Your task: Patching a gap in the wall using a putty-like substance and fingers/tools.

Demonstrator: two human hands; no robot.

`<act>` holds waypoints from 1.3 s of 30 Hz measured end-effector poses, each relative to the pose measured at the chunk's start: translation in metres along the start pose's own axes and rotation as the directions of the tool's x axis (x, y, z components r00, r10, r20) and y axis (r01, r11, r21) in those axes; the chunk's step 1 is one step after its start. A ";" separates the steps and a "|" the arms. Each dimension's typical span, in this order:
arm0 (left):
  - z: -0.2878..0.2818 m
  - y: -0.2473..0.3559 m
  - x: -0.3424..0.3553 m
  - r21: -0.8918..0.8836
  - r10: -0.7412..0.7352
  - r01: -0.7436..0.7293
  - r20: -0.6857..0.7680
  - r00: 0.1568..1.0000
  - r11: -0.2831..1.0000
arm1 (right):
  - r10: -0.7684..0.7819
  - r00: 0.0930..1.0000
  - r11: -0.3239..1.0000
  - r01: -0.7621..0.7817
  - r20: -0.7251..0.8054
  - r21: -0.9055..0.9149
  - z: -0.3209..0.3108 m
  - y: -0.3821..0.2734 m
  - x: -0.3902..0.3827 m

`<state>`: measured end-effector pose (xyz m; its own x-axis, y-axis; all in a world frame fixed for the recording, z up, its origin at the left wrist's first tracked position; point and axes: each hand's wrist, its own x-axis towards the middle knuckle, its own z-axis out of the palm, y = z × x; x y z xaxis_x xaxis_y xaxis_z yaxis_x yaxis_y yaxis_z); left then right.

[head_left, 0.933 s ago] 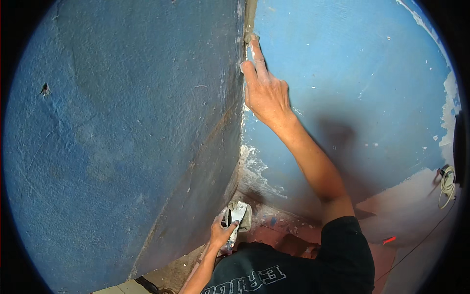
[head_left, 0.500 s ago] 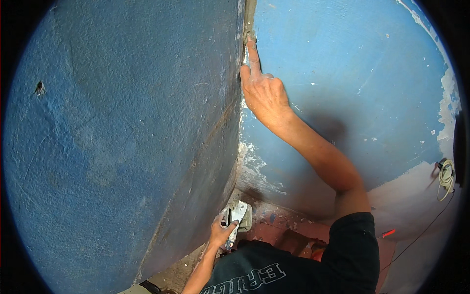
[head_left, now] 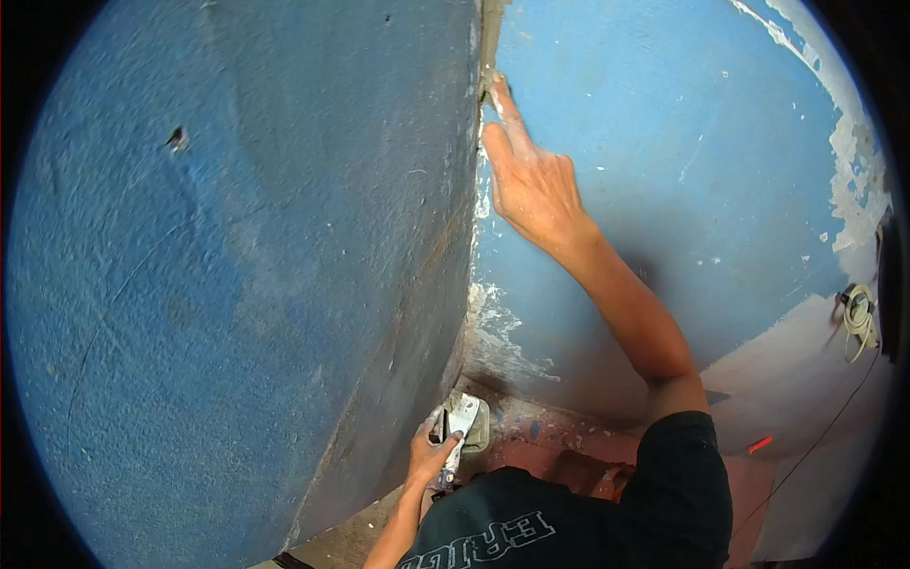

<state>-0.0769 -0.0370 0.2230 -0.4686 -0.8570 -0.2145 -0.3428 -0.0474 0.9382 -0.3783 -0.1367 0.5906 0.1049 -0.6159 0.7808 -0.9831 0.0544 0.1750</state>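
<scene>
My right hand (head_left: 536, 180) is raised to the vertical inside corner between two blue walls, its long extended finger touching the grey filler (head_left: 491, 38) in the seam; some fingers are bent, and I see no tool in it. White-grey residue coats the fingertips. Low in the corner, my left hand (head_left: 427, 449) grips a white, paste-smeared scraper (head_left: 462, 417), with a squarish grey piece behind it that I cannot make out clearly. Flaked white patches run along the seam below my right hand.
The left wall (head_left: 237, 284) is rough darker blue with a small hole. The right wall (head_left: 664, 114) is lighter, with peeled edges. At the right hang a coiled pale cable (head_left: 859, 322) and a dark wire. A small red object (head_left: 759, 444) lies near the pink lower surface (head_left: 531, 427).
The view has shifted slightly. My right finger stays at the seam, making small movements, and its forearm has swung a little. My left hand still grips the scraper.
</scene>
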 end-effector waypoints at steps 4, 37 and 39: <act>0.001 -0.005 -0.001 0.009 -0.033 0.033 0.014 0.999 0.999 | -0.057 0.998 0.989 0.060 -0.029 0.136 0.022 0.011 0.004; 0.000 -0.012 -0.004 0.017 -0.092 0.091 0.051 0.994 0.996 | -0.017 0.989 0.992 -0.002 0.147 0.124 0.020 0.014 -0.024; 0.000 -0.013 -0.004 0.006 -0.095 0.094 0.032 0.995 0.996 | -0.027 0.996 0.990 0.014 0.085 0.140 0.014 0.017 -0.015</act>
<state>-0.0712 -0.0329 0.2119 -0.4597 -0.8319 -0.3108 -0.3901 -0.1253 0.9122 -0.3990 -0.1378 0.5731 0.1178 -0.6816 0.7222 -0.9928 -0.0652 0.1005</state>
